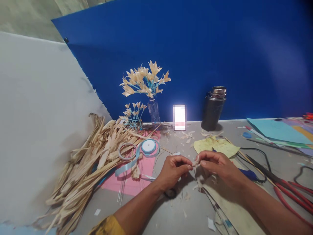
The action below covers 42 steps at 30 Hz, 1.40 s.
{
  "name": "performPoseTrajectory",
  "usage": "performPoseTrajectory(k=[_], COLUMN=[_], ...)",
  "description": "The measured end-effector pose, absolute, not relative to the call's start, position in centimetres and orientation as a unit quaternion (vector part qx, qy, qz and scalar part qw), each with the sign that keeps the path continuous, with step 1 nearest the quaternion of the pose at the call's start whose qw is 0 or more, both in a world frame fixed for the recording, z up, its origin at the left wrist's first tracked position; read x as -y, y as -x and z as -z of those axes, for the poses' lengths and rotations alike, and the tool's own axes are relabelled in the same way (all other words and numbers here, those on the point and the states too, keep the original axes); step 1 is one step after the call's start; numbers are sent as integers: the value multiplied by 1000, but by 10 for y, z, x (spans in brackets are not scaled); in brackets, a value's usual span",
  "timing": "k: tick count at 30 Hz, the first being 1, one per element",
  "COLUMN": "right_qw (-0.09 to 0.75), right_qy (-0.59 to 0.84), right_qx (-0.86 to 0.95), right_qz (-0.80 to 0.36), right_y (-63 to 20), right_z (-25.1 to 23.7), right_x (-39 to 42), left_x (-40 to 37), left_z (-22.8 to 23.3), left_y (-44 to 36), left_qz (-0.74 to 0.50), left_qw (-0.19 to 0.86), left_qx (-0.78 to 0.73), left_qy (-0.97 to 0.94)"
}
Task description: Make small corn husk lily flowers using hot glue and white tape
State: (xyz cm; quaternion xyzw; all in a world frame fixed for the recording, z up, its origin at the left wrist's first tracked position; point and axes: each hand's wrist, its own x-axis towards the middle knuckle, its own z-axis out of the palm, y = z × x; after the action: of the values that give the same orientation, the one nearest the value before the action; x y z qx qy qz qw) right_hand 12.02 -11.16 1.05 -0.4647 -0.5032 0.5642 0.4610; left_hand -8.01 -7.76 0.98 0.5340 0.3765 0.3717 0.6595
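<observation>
Pinching a small pale husk piece (195,162) between them, the left hand (174,169) and right hand (216,164) meet fingertip to fingertip just above the grey counter (281,156), near centre. Both hands are closed narrow on the piece, thumbs and forefingers pressed together; the piece itself is tiny and mostly hidden, its shape hard to tell.

Left of the hands: a big heap of dried corn husks (85,169) spread from the near left edge toward the far wall. A pink paper sheet (132,182) lies beside the heap, with a spool of light blue ribbon (148,146) and a loose ribbon ring (127,151) on and near it.

Far side, against the blue backdrop (220,49): a clear bottle (154,112) holding finished husk flowers (144,80) on blue stems, a smaller flower bunch (134,114) left of it, and a dark steel flask (214,107) to the right.

Just beyond the right hand: a crumpled yellow paper (216,146). Right edge: red-handled pliers (288,191), a black cord (259,155), coloured paper sheets (276,130). Husk scraps litter the counter under the hands.
</observation>
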Motion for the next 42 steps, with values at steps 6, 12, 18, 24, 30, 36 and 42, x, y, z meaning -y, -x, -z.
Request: performPoseTrajectory(k=[6,12,18,24,30,36,42], right_qw=[551,488,457,458,456,462,488], right_qy=[515,460,444,445,487,505,499], right_qx=[576,736,770,768,739,720,709], right_qz=[-317,-94,-45,-52,-97,-113,-100], right_y=[-123,-126,-120,-120,-119,-117,-116], right_z=[-15,-15,-9,-7,-8,-10,-11], right_x=[114,114,115,114,114,116,116], left_x=[78,79,79,78,77,79,77], left_z=[-11,-8,-7,-4,-1,-6,-4], left_y=[80,80,80,80,80,81,80], left_qz=[-383,-407,-416,-404,-386,-376,-380], left_qw=[636,594,577,612,654,671,717], left_qx=[-376,-384,-376,-382,-379,-379,-355], left_qy=[-555,-579,-594,-562,-529,-514,-465])
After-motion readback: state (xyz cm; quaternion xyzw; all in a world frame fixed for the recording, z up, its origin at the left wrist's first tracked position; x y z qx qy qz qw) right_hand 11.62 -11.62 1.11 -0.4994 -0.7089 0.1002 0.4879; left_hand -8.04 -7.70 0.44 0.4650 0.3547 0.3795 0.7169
